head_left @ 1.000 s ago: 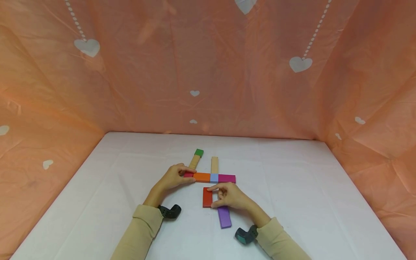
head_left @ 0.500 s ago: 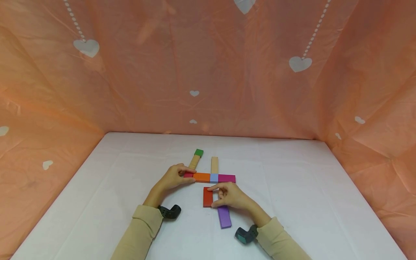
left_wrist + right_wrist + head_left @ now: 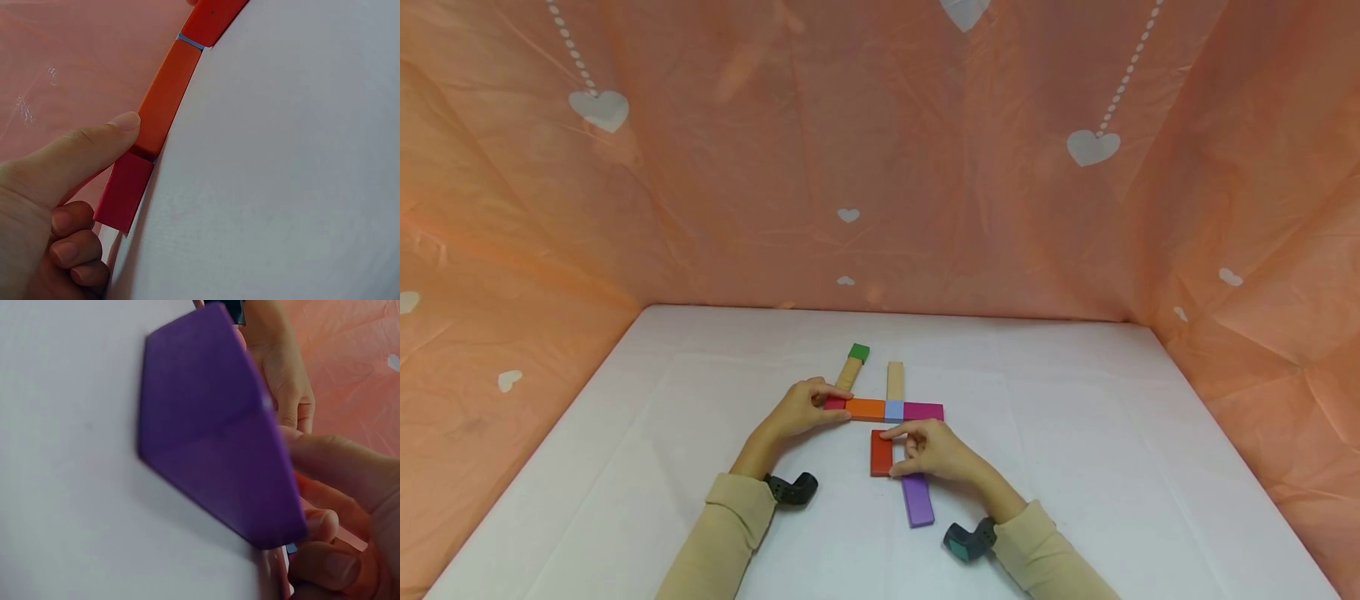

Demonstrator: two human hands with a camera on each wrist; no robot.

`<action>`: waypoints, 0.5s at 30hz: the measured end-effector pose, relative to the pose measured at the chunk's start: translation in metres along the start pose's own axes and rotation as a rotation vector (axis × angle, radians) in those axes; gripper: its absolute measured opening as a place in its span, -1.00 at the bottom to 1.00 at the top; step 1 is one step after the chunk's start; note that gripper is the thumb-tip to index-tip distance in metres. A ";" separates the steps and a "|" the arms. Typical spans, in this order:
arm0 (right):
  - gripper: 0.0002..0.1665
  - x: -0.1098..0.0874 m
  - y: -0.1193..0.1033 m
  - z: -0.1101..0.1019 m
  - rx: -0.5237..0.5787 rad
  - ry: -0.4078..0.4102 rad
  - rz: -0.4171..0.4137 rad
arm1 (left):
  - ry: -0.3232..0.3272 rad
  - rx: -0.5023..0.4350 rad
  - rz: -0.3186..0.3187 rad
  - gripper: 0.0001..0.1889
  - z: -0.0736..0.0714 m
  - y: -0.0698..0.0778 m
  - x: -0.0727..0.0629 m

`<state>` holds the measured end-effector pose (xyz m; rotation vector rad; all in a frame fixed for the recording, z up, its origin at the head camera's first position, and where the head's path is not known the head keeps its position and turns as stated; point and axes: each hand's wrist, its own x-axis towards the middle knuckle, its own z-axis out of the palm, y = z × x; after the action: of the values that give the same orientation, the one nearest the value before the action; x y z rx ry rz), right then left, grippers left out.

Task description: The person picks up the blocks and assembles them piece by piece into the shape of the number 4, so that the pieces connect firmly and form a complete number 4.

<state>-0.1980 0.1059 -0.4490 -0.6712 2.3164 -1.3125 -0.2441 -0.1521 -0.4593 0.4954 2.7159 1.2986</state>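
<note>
In the head view, the left hand (image 3: 801, 411) pinches the left end of an orange block (image 3: 866, 410), where it meets a crimson block (image 3: 835, 402). Its thumb lies against the orange block's side in the left wrist view. A small light blue block (image 3: 894, 411) and a magenta block (image 3: 923, 412) continue that row to the right. Just in front of the row, the right hand (image 3: 936, 452) holds a red block (image 3: 881, 454) between thumb and index finger. A purple block (image 3: 918, 502) lies by the right thumb and fills much of the right wrist view.
Behind the row lie two plain wooden pieces, one slanted (image 3: 849, 373) and one straight (image 3: 896, 381). A green block (image 3: 860, 353) sits at the slanted one's far end. The white table (image 3: 1075, 417) is bordered by orange sheeting (image 3: 880, 167) with hearts.
The red block has shifted slightly to the right and away from the person, closer to the row, with the right hand. The left hand has stayed in place.
</note>
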 end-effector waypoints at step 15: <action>-0.43 -0.001 0.001 -0.003 0.000 -0.004 -0.002 | -0.014 -0.007 -0.011 -0.69 0.000 0.001 -0.001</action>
<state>-0.1993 0.1092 -0.4487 -0.6759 2.3135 -1.3113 -0.2432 -0.1521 -0.4587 0.4864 2.6985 1.2967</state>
